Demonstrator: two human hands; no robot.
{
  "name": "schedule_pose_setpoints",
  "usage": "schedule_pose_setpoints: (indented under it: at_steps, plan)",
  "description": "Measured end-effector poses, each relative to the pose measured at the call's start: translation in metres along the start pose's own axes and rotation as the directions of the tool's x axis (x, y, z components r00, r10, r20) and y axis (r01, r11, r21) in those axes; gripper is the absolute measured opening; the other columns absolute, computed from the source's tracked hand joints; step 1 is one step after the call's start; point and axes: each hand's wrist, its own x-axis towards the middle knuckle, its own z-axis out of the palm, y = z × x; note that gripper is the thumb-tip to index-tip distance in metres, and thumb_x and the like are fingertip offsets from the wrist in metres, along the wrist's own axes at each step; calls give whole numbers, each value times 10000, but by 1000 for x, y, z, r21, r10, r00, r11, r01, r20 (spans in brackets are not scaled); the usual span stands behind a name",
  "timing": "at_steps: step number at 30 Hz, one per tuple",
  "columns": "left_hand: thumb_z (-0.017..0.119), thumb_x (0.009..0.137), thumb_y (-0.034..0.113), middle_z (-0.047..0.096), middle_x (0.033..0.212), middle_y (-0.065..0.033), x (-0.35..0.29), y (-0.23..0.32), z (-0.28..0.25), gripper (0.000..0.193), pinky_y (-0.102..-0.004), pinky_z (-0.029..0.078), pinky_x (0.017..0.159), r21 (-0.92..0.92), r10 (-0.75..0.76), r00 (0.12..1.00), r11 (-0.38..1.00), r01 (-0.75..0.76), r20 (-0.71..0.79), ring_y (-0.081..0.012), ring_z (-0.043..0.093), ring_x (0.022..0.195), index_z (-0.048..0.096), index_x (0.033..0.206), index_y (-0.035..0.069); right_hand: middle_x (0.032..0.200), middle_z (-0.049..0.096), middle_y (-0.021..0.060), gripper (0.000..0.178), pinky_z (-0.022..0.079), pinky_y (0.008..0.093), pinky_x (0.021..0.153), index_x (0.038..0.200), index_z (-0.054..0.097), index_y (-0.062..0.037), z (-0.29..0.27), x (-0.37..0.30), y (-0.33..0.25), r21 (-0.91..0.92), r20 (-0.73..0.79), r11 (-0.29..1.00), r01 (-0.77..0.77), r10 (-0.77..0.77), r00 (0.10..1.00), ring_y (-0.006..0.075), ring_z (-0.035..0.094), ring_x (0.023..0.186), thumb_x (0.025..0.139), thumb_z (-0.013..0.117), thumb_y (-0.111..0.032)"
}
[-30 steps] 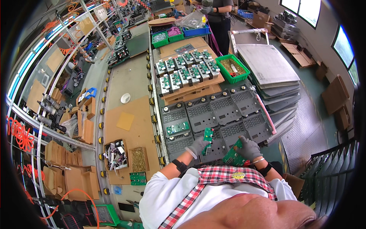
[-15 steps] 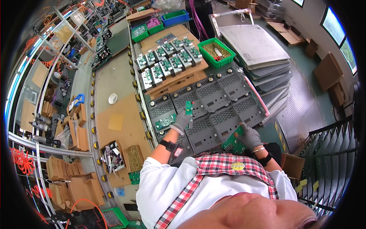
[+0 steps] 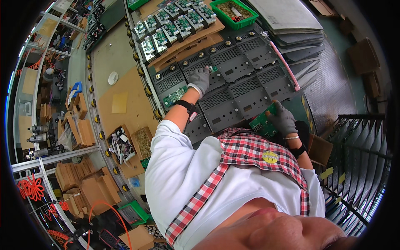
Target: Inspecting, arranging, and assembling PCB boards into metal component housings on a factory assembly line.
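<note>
A small circuit board (image 3: 213, 69) showed just right of the left hand (image 3: 199, 81), whose grip was unclear. The right hand (image 3: 282, 118) grasped a bigger board (image 3: 262, 124) by its right end.

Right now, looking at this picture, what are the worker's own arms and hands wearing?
The left hand and right hand wear grey gloves. Black straps circle both forearms; a thin, pale band rings the right wrist. The sleeves are white.

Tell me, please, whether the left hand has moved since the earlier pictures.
Yes: the left hand has moved forward over the dark panels, closer to their round metal fittings.
</note>
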Motion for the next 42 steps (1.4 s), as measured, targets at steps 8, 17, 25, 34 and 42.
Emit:
schedule_pose_setpoints:
  at_steps: [8,17,25,34,42]
  plan:
    - [391,829,169,369,1241,-146,-19,29,27,571,-465,229,955,134,-23,998,990,32,-66,-316,342,1139,177,1347,58,922,585,173,589,455,398,698,1176,399,-96,7,-5,15,-2,-54,1000,-28,28,998,332,574,834,717,605,-402]
    - [497,791,328,309,1277,-245,-49,50,14,641,-435,202,1003,-285,135,910,923,-260,-393,-385,274,1206,259,1273,-22,935,585,156,596,455,384,713,1186,412,-103,-21,1,-10,8,-124,999,36,-35,992,313,579,846,711,611,-402]
    - [542,815,195,449,1167,-93,-94,107,-30,501,-299,407,863,-873,766,618,-410,262,-174,-166,472,1033,342,1243,27,1101,499,175,717,441,390,757,1267,335,-143,-39,6,-65,62,104,915,399,-404,909,329,537,945,663,641,-378]
    - [533,800,144,518,1108,-111,-121,76,-40,436,-326,465,830,-696,562,812,-647,312,-159,-198,543,961,406,1199,23,1117,489,94,524,441,344,837,1215,380,-14,3,8,-53,972,102,231,31,-544,833,187,492,1016,753,603,-118]
    - [533,803,164,528,1116,-89,-114,62,-36,412,-335,442,860,-803,544,819,-563,195,-182,-198,536,984,437,1187,50,1012,558,85,370,510,357,742,1119,460,-48,23,5,-76,975,182,-51,-216,-371,910,200,590,846,766,569,-70]
